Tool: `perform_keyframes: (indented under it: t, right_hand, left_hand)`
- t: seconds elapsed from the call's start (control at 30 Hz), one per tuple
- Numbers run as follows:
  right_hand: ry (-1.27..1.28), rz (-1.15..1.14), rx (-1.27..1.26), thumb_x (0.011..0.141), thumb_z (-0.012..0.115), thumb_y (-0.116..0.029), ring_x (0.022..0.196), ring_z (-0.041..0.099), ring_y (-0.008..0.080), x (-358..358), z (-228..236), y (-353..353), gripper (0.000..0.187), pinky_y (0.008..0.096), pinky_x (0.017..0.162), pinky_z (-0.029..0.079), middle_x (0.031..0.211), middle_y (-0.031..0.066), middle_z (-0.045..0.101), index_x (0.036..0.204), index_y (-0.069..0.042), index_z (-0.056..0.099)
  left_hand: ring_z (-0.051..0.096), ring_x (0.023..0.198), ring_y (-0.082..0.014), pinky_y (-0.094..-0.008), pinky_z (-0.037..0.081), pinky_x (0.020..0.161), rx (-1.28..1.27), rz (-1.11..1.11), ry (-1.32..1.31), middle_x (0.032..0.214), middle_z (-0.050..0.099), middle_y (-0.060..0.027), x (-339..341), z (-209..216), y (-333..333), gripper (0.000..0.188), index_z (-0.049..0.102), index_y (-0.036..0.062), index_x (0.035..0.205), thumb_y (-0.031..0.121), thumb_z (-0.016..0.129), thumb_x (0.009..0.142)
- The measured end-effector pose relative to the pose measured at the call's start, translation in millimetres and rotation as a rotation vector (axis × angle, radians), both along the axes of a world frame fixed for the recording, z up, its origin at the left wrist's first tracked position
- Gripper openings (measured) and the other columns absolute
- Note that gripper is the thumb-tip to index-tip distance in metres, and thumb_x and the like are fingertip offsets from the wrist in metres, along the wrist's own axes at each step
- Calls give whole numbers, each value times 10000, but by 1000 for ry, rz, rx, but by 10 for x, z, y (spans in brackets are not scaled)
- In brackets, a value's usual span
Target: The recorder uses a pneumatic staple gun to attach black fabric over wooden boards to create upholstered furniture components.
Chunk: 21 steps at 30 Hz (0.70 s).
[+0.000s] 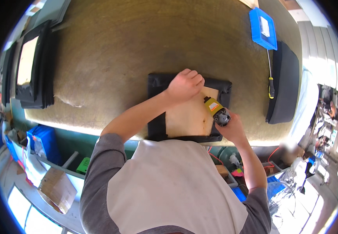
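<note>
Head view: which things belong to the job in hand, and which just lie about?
Apparently in use:
yellow power tool, in the right hand
wooden board
black material around it, by left hand

Apparently lying about:
blue tray
screwdriver
cardboard box

A workshop, a broad worn worktable (110, 50), a yellow power tool (214, 107) toward the table's near edge, a screwdriver (271, 89) and blue tray (257, 35) toward its right end, stacked black-covered panels (43, 74) at its left end, a cardboard box (58, 189) below its near left corner

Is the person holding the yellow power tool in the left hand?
No, the right hand grips the yellow power tool.
</note>
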State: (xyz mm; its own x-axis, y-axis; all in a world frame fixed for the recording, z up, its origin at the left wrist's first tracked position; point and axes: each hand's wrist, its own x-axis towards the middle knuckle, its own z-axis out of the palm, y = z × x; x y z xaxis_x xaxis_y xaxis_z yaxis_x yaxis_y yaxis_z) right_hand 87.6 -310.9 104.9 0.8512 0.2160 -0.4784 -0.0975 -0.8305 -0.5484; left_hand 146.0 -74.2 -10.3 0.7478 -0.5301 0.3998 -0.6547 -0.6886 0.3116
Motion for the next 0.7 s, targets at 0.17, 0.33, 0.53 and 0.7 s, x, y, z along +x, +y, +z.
perform_keyframes:
  t: [0.17,0.33,0.53,0.7]
  right_hand:
    - [-58,62,-16,760,730,-68,719,722,275,-37,-46,-13,329,413,676,548,780,166,709,1077,-3,672]
    - [187,-189,112,771,738,-90,664,697,294,176,46,-124,244,402,615,553,727,132,696,997,-23,677]
    - [227,-454,257,793,689,-65,547,602,95,488,-135,-366,159,289,498,509,689,26,635,923,25,671]
    - [291,-423,210,787,674,-59,545,607,104,575,-77,-327,160,276,487,494,687,31,637,924,24,676]
  left_hand:
    - [592,920,-219,-357,503,826,-54,-51,-26,867,585,-52,-112,-7,-26,317,709,2,1041,160,652,772]
    - [568,1229,-258,-415,450,1069,263,92,-18,1287,632,-106,-439,110,-15,447,668,8,1222,234,658,836]
    - [442,1380,-301,-512,315,1187,175,164,111,1479,507,-143,-701,59,-65,605,584,11,1374,442,602,951]
    - [452,1372,-301,-486,327,1187,156,165,102,1466,521,-148,-809,-25,-87,593,593,4,1359,406,638,925]
